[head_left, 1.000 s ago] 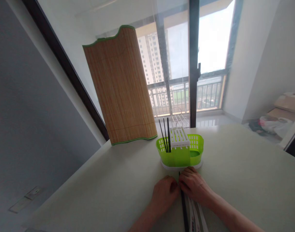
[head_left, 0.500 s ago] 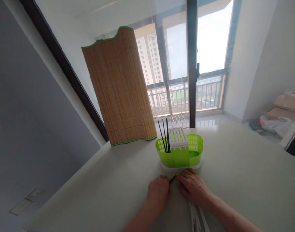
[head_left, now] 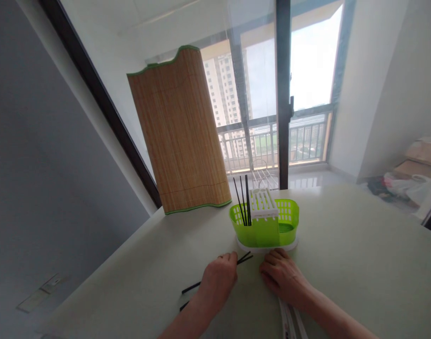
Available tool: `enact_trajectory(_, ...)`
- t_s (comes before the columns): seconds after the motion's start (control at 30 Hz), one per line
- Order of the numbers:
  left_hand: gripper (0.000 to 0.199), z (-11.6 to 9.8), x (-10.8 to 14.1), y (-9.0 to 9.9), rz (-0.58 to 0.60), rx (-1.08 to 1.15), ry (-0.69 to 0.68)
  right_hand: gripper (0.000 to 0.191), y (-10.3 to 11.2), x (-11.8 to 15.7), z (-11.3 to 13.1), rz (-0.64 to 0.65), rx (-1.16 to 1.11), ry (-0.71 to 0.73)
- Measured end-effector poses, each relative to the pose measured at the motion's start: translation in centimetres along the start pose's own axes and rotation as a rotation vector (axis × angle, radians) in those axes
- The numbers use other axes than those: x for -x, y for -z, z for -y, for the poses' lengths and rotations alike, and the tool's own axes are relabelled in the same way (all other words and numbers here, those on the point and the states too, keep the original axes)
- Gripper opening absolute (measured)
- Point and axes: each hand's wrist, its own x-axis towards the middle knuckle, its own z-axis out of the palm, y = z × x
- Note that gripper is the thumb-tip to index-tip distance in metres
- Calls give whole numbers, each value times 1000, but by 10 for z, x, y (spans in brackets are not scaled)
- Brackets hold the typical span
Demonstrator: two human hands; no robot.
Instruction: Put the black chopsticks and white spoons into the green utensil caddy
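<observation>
Two thin black chopsticks [head_left: 244,258] pass through my left hand [head_left: 220,273], whose fingers are wrapped round them; their thick ends stick out behind the wrist. My right hand [head_left: 278,272] rests on the table just in front of the basket, fingers curled together; what it holds, if anything, is hidden. The bright green basket [head_left: 265,237] stands on a white base beyond both hands. Several black chopsticks [head_left: 243,202] stand upright in its left part, beside a white slotted rack [head_left: 263,203] across the middle.
White strips [head_left: 289,320] lie under my right forearm on the pale table [head_left: 342,263]. A bamboo mat [head_left: 180,136] with green edging stands upright at the back left, against the glass. Cardboard boxes [head_left: 422,157] and plastic bags lie on the floor at the far right.
My left hand has moved left, away from my right hand, with the chopsticks; more of them now shows. The view has shifted slightly.
</observation>
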Motion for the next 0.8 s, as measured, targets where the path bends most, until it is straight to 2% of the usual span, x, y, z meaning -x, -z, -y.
enact_trajectory(0.13, 24, 8, 4, 36, -302, 334, -88, 18, 0, 0, 0, 14, 2, 6)
enact_trajectory(0.23, 21, 9, 6, 50, -421, 632, -85, 17, 0, 1, 0, 14, 1, 5)
enact_trajectory(0.33, 22, 7, 5, 47, -427, 888, -46, 17, 1, 1, 0, 17, 3, 2)
enact_trajectory(0.43, 24, 7, 2, 39, -387, 1005, -22, 17, 2, 1, 0, 20, 3, -1)
enact_trajectory(0.8, 18, 17, -5, 44, -441, 920, -39, 15, 0, 0, 0, 22, 25, -11)
